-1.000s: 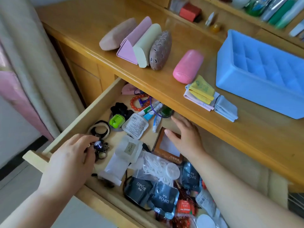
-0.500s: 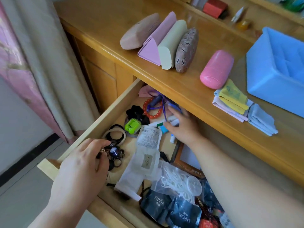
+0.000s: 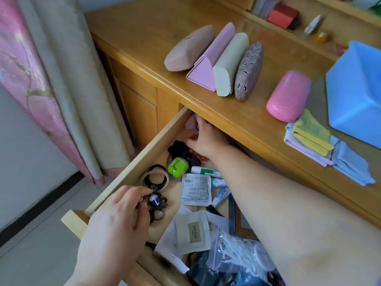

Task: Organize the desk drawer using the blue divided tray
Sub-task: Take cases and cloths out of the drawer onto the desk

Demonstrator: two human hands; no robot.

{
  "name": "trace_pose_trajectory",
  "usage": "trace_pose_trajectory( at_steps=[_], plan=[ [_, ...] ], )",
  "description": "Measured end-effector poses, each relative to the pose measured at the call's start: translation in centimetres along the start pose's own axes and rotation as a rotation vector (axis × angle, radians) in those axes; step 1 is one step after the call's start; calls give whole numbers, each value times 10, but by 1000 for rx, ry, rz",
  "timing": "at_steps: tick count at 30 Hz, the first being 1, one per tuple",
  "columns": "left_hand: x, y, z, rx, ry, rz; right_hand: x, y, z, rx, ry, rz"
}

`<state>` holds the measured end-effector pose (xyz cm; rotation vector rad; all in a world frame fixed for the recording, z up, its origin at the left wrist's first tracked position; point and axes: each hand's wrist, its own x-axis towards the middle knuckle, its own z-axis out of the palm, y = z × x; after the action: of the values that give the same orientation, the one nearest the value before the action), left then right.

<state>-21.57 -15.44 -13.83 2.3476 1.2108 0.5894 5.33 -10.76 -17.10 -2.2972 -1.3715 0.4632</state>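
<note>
The blue divided tray (image 3: pixel 354 100) stands on the desk top at the right edge of view. Below it the wooden drawer (image 3: pixel 132 164) is pulled out and full of small things. My left hand (image 3: pixel 115 234) is at the drawer's front left corner and pinches a dark metal keychain (image 3: pixel 155 200) with its fingertips. My right hand (image 3: pixel 207 140) reaches deep into the back left corner, fingers stretched out over a red bead bracelet (image 3: pixel 192 137) and a pink item (image 3: pixel 190 122). Its fingertips are partly in shadow under the desk top.
In the drawer lie hair ties (image 3: pixel 155 176), a black scrunchie (image 3: pixel 178 148), a green gadget (image 3: pixel 177 167), small tubes (image 3: pixel 203 171), white sachets (image 3: pixel 196 189), a picture frame (image 3: pixel 239 223) and dark packets. On the desk are several glasses cases (image 3: pixel 231 65), a pink case (image 3: pixel 288 96) and folded cloths (image 3: pixel 313 139).
My right hand moved from the picture frame past the tubes to the drawer's back left corner. My left hand stayed on the keychain. The view shifted left, cutting off most of the tray.
</note>
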Motion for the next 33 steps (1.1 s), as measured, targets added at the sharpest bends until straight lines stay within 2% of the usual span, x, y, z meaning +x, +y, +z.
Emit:
trace_pose_trajectory(
  at_steps=[5, 8, 13, 16, 19, 22, 24, 26, 31, 33],
  plan=[
    [0, -1, 1, 2, -1, 5, -8, 12, 2, -88, -41, -17],
    [1, 0, 1, 10, -1, -3, -42, 17, 5, -272, -53, -41],
    [1, 1, 0, 37, -36, -37, -103, 21, -4, -327, -82, -90],
    [0, 3, -1, 56, -63, -52, -123, 21, -17, -228, -138, 15],
    [1, 8, -2, 60, -110, -51, -137, 24, -33, -61, -62, 54],
    [3, 27, 4, -9, -133, -36, -152, 30, -50, -60, -11, 33],
    [6, 51, 11, -79, -133, 7, -169, 32, -61, -5, 105, -48],
    [9, 80, 19, -200, -164, -8, -193, 27, -74, 50, 205, -205],
    [10, 142, 38, -530, -558, -172, -256, 27, -91, 124, 117, -454],
    [5, 161, 44, -604, -556, -218, -272, 33, -95, 148, 168, -510]
  ],
)
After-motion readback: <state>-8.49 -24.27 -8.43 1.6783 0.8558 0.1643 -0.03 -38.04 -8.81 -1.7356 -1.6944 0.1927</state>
